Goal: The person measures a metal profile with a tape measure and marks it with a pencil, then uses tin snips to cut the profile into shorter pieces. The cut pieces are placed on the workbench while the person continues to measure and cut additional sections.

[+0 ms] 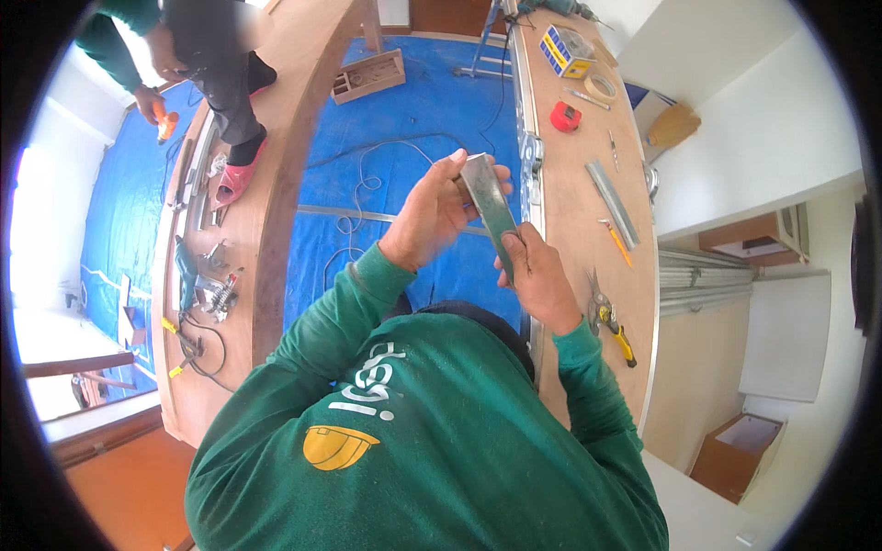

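A short grey metal channel piece (491, 204) is held up in front of my chest, slanting from upper left to lower right. My right hand (542, 280) grips its lower end, thumb on the near face. At the upper end, my left hand (439, 213) has its thumb by the edge and its fingers behind the metal. Beside my right forearm, yellow-handled tin snips (610, 318) lie on the right wooden board (574, 193). A yellow pencil (616, 243) and another metal profile piece (613, 204) lie farther along that board.
A red tape measure (566, 117), a tape roll (600, 87) and a box (567, 51) sit farther right. Blue sheeting (386, 119) covers the floor, with a loose cable and wooden tray (367, 77). Another person (230, 92) stands at the left bench, near a power tool (185, 274).
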A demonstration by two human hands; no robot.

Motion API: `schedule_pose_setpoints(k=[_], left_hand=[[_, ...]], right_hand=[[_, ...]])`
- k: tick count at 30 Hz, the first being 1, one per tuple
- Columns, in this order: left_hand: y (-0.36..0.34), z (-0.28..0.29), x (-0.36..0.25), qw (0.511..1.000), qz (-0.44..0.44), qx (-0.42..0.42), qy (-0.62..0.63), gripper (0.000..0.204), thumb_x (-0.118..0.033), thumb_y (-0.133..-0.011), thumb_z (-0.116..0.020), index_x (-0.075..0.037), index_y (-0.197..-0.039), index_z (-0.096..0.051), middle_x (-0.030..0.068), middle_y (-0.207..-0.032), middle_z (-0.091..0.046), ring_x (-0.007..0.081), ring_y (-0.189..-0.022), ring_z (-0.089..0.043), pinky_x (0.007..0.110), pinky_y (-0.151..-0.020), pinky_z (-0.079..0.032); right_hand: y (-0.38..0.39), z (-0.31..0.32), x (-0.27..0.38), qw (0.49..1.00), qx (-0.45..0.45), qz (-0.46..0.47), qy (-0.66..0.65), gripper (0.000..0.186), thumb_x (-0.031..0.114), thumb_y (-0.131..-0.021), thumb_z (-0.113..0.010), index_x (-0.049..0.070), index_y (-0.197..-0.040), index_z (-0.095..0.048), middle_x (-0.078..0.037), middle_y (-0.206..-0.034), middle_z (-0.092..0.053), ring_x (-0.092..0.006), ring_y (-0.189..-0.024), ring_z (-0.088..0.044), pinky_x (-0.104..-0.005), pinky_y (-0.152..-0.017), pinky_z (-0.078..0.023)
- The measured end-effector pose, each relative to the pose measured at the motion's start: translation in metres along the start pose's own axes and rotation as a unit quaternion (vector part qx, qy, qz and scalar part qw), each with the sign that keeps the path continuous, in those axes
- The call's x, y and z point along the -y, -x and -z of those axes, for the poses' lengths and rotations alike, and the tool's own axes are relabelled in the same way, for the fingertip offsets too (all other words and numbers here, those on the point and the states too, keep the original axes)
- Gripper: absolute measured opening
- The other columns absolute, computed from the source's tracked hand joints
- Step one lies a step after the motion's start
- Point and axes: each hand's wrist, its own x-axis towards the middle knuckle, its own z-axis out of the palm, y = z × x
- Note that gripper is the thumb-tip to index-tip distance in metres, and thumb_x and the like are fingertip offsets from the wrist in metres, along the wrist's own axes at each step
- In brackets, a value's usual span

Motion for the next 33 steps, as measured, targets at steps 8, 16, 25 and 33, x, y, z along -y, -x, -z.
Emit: schedule_pose_setpoints(k=[8,16,25,33], left_hand=[[-0.023,-0.025,-0.012,0.984,-0.105,0.053,-0.131,0.039,-0.044,-0.123,-0.055,-0.007,-0.11,-0.061,0.0006,-0.091,-0.06,0.0164,-0.085,-0.07,0.046,-0.104,-0.065],[-0.007,-0.029,-0.02,0.953,-0.158,0.015,-0.26,0.041,-0.042,-0.123,-0.053,-0.008,-0.101,-0.057,0.0018,-0.081,-0.059,0.0138,-0.078,-0.067,0.048,-0.102,-0.066],[0.017,-0.017,-0.028,0.882,-0.165,0.012,-0.442,0.051,-0.045,-0.123,-0.048,0.0,-0.112,-0.068,0.0164,-0.111,-0.077,0.0272,-0.118,-0.076,0.044,-0.107,-0.06],[-0.005,0.023,0.045,0.96,0.018,0.116,-0.255,0.079,-0.063,-0.119,-0.051,-0.004,-0.172,-0.04,0.0172,-0.16,-0.055,0.0291,-0.131,-0.069,0.044,-0.108,-0.06]], right_hand=[[-0.017,-0.029,0.016,0.991,0.0,0.058,-0.117,0.048,0.048,-0.124,-0.049,0.002,-0.117,-0.06,-0.007,-0.081,-0.064,-0.0164,-0.063,-0.064,-0.0349,-0.059,-0.054],[-0.021,-0.049,0.017,0.983,0.024,0.054,-0.174,0.062,0.059,-0.121,-0.046,0.0,-0.133,-0.063,-0.006,-0.082,-0.063,-0.0155,-0.065,-0.063,-0.0346,-0.06,-0.054],[-0.017,-0.066,0.001,0.982,0.061,0.013,-0.18,0.047,0.041,-0.124,-0.047,-0.001,-0.133,-0.063,-0.007,-0.082,-0.064,-0.0173,-0.066,-0.064,-0.0372,-0.062,-0.054],[-0.025,-0.049,-0.003,0.95,-0.148,0.014,-0.274,0.041,0.038,-0.123,-0.049,0.0,-0.118,-0.061,-0.016,-0.087,-0.069,-0.0255,-0.069,-0.07,-0.0442,-0.06,-0.056]])
